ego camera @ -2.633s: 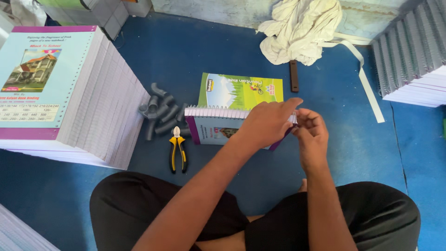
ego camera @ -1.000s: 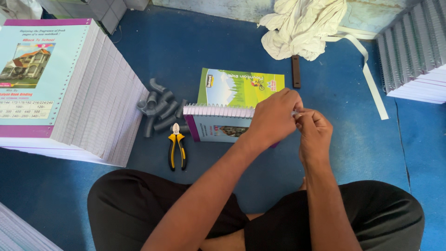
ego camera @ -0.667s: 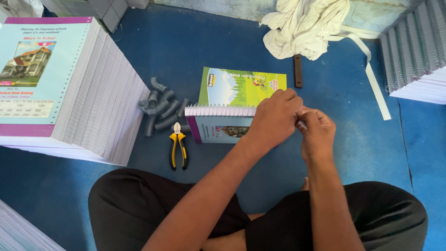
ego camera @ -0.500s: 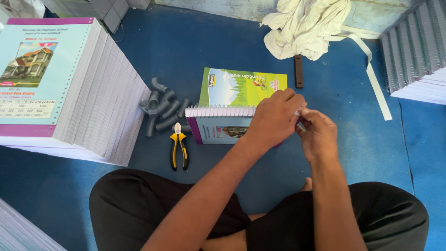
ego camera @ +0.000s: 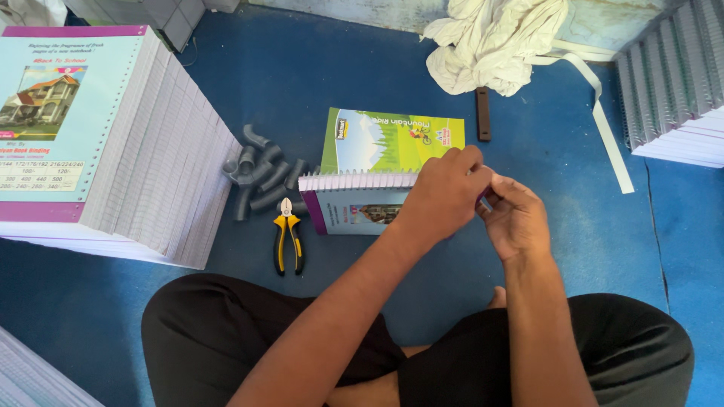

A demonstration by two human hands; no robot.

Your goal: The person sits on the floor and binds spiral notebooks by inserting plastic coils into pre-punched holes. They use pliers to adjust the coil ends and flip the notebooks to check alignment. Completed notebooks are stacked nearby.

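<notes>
**Both hands at the notebook's spiral edge**

We sit cross-legged on the blue floor [ego camera: 362, 98], our knees nearest the camera. Just beyond them our left hand [ego camera: 445, 197] lies curled over the right end of the notebook [ego camera: 354, 207], fingers bent down onto its wire spine. Our right hand [ego camera: 516, 218] meets it there, fingertips pinched together on something small at the spine's end; we cannot tell what it is. The notebook lies flat on the floor straight ahead of us, its coil along the far edge.

Left of the notebook, close by, lie the pliers [ego camera: 286, 235], yellow and black handles toward us. Just beyond them sits a heap of grey tubes [ego camera: 260, 175]. Touching the notebook's far edge is a green book [ego camera: 385, 139], face up.

Further left stands a tall stack [ego camera: 113, 143] of unbound pages with a printed cover on top. Past the green book a dark bar [ego camera: 483, 114] lies on the floor, a crumpled cloth [ego camera: 498, 41] behind it. At far right rests a pile of bound notebooks [ego camera: 679, 90].
</notes>
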